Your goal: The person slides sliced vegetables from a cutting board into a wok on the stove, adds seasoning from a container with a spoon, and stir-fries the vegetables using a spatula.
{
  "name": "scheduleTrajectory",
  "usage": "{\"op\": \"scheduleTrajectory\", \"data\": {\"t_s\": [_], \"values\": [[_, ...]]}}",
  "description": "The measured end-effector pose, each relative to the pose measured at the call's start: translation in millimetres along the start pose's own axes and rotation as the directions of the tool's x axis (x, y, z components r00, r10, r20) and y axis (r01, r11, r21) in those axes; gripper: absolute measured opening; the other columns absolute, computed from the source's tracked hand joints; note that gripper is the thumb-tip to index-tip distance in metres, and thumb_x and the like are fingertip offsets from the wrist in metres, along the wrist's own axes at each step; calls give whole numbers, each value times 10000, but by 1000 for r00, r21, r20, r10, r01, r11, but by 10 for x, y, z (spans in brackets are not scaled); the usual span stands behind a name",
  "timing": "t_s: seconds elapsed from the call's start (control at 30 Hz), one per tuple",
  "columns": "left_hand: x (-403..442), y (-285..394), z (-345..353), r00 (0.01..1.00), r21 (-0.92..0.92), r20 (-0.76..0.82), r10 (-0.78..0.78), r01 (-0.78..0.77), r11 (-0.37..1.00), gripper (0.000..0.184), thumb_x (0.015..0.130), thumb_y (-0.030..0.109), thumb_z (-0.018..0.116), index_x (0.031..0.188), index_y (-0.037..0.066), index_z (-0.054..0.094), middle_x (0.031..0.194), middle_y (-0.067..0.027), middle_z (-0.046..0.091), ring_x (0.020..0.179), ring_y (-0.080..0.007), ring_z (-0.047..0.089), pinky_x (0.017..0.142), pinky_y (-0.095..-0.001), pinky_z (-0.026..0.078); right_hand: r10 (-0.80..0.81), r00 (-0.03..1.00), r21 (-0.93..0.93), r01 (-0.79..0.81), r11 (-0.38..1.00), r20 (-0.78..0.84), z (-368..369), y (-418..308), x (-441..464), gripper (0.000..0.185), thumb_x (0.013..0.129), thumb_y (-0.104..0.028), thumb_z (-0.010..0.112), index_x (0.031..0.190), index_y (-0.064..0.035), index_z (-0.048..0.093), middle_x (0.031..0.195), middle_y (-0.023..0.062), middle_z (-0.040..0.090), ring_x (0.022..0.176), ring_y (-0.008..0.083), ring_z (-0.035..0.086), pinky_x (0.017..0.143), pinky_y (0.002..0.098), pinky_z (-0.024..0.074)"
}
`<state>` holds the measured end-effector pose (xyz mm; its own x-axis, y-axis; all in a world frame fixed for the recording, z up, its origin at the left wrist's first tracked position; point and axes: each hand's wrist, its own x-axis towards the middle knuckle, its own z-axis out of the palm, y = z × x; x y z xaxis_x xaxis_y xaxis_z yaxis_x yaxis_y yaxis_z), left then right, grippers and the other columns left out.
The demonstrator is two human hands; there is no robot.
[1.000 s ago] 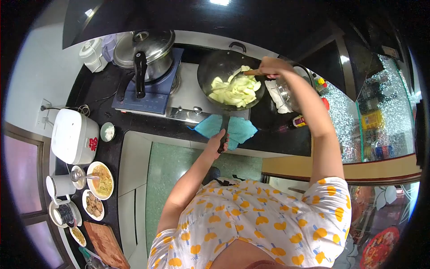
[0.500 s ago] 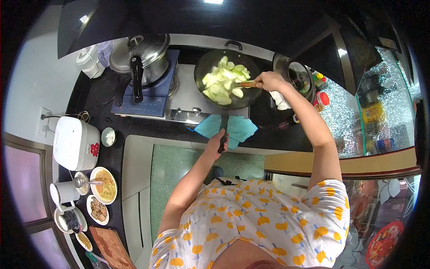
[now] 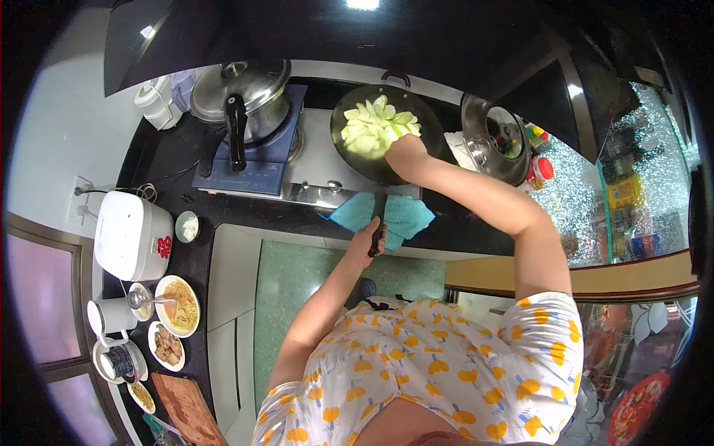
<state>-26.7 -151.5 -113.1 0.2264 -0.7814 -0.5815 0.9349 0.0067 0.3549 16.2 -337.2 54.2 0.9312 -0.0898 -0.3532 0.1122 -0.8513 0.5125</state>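
Observation:
Pale green vegetable slices [image 3: 370,128] lie heaped in a black wok [image 3: 425,119] on the stove. My left hand [image 3: 370,239] is wrapped round the wok's black handle [image 3: 378,215], above a turquoise cloth [image 3: 411,214] at the counter edge. Over the lower right part of the wok, my right hand [image 3: 406,156] is closed beside the slices. The wooden-handled spatula seen in it earlier is now hidden behind the hand and forearm.
Left of the wok, a pressure cooker [image 3: 256,111] stands on a blue induction cooker [image 3: 260,175]. A glass lid [image 3: 494,141] and a red-capped jar [image 3: 543,169] are at the right. A rice cooker [image 3: 130,236], filled plates [image 3: 178,306] and a cutting board [image 3: 186,407] line the left counter.
My right hand has moved left and down over the wok, and the spatula has dropped from sight. The slices have shifted into a heap at the wok's upper left. My left hand keeps its hold.

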Motion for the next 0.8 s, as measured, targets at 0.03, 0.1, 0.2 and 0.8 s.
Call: {"op": "scheduleTrajectory", "data": {"t_s": [0.03, 0.1, 0.2, 0.8], "values": [[0, -10, -8, 1000, -2, 9, 6, -6, 1000, 369, 894, 384, 590, 975, 28, 535, 734, -21, 518, 521, -85, 458, 438, -194, 387, 100, 992, 41, -98, 994, -70, 58, -2, 109, 151, 786, -163, 573, 799, -120, 717, 801, 48, 693, 763, 217, 677, 649, 331, 517], [17, -14, -18, 999, -5, 31, 18, -18, 1000, 372, 892, 384, 593, 977, 27, 535, 734, -22, 519, 519, -88, 457, 438, -195, 383, 265, 964, 133, -259, 957, -30, 74, 286, 228, 168, 797, -207, 569, 820, -139, 721, 845, 55, 701, 792, 199, 682, 662, 331, 521], [28, -19, -26, 1000, -6, 17, 4, -3, 1000, 367, 895, 378, 590, 980, 26, 534, 732, -24, 513, 514, -88, 450, 436, -194, 371, 352, 932, 208, -362, 909, 82, -65, 866, 162, 244, 841, -311, 563, 907, -123, 704, 885, 107, 683, 849, 282, 664, 689, 379, 522], [-18, 1, 28, 1000, 26, 0, 15, -15, 1000, 387, 900, 396, 577, 1010, 28, 524, 736, -24, 511, 520, -78, 441, 444, -194, 365, 381, 921, 40, -379, 925, -85, 991, 553, 43, 162, 790, -108, 559, 848, -65, 703, 840, 61, 689, 781, 202, 675, 624, 318, 528]]}}
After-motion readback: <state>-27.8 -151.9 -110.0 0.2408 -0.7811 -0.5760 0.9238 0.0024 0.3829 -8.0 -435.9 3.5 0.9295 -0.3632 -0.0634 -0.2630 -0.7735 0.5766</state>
